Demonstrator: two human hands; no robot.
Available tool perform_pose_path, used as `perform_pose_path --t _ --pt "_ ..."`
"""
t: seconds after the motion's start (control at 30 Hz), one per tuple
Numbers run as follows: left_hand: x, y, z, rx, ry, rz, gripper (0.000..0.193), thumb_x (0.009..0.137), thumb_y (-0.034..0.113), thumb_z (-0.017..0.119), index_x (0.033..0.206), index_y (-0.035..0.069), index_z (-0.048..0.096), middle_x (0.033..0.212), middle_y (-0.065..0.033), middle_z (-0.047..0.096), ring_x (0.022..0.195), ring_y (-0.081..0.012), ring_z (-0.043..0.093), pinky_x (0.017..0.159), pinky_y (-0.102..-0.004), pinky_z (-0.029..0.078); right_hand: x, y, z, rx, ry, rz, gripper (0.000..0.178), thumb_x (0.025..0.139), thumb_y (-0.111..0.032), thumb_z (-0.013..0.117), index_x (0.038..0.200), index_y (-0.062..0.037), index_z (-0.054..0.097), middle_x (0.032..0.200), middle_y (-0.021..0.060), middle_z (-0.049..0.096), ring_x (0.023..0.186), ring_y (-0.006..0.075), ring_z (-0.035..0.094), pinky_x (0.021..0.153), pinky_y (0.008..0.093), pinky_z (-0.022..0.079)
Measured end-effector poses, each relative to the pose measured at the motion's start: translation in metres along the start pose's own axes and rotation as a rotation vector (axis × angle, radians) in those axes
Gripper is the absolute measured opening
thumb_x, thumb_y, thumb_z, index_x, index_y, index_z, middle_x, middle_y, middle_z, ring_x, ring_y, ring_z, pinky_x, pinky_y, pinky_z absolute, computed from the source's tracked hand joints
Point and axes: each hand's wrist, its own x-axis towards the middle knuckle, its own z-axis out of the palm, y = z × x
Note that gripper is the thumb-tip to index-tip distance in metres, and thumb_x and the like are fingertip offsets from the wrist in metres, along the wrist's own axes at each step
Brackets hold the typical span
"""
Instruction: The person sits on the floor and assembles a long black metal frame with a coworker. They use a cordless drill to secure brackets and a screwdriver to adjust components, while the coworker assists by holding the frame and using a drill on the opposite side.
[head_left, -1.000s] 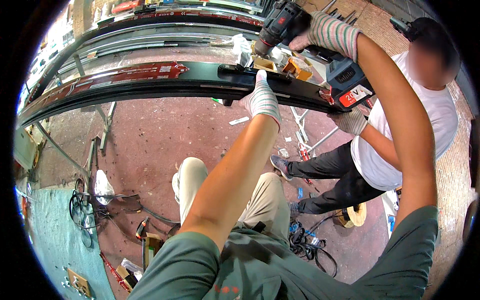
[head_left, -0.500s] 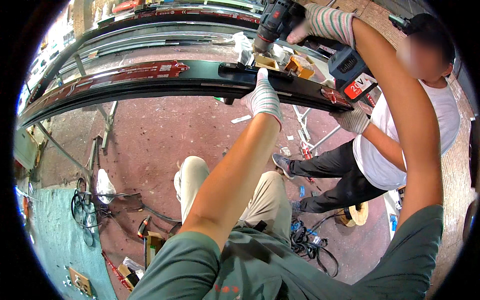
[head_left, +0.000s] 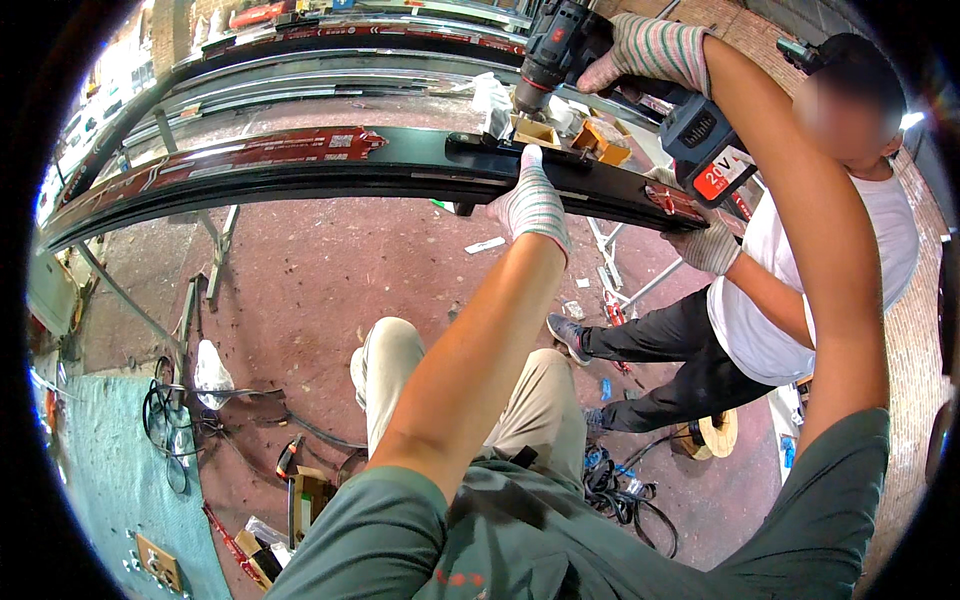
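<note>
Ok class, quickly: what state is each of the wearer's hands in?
Left hand: closed on the black bar, thumb on top.
Right hand: closed, holding the power drill.

Red-and-white printed label (head_left: 714,182) on drill battery (head_left: 694,136); white-printed red film (head_left: 250,153) with square code (head_left: 342,142) on black beam (head_left: 415,146); red print (head_left: 460,578) on shirt (head_left: 580,530).

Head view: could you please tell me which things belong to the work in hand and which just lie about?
In hand:
- cordless drill, held by the right hand
- long black profile, held by the left hand and a co-worker's hand

Apparently just lying about:
- white plastic bag
- tangled cables
- yellowish spool
</note>
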Motion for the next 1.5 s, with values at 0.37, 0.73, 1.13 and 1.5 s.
perform_pose_path --t 0.37,0.73,1.13,1.5 --pt "0.013 0.021 -0.019 0.04 0.046 0.042 0.099 0.073 0.044 0.083 0.139 -0.01 0.031 0.134 -0.0217 0.053 0.117 -0.029 0.058 0.103 -0.036 0.046 -0.03 0.039 0.009 -0.62 0.676 -0.185 0.08 0.062 -0.054 0.087 0.114 0.0017 0.065 0.096 0.0151 0.071 0.089 0.026 0.065 0.085 0.0375 0.052" --pt "-0.007 -0.019 0.001 0.017 -0.294 0.118 0.055 0.084 0.047 0.062 0.124 0.011 0.056 0.115 -0.0065 0.062 0.098 -0.0226 0.059 0.088 -0.039 0.044 -0.274 0.13 0.129 0.567 0.376 0.2 0.046 0.072 -0.025 0.086 0.111 -0.0075 0.069 0.1 0.0003 0.07 0.095 0.0128 0.062 0.09 0.0325 0.048" --pt "-0.005 -0.007 -0.011 0.302 -0.4 0.256 0.026 0.088 0.033 0.054 0.093 0.009 0.062 0.074 -0.0063 0.06 0.056 -0.0194 0.052 0.044 -0.0329 0.04 -0.367 0.322 0.488 1.571 0.311 0.55 0.05 0.083 -0.026 0.077 0.125 -0.0064 0.059 0.126 0.003 0.06 0.113 0.016 0.056 0.099 0.0325 0.046" --pt "0.017 0.0 -0.011 0.333 -0.266 0.366 0.044 0.085 0.023 0.063 0.118 -0.003 0.055 0.102 -0.0184 0.056 0.082 -0.0265 0.049 0.067 -0.0393 0.039 -0.35 0.363 0.694 1.943 0.264 0.892 0.037 0.083 -0.022 0.069 0.117 -0.01 0.059 0.105 0.0035 0.06 0.099 0.0168 0.056 0.088 0.0355 0.044"
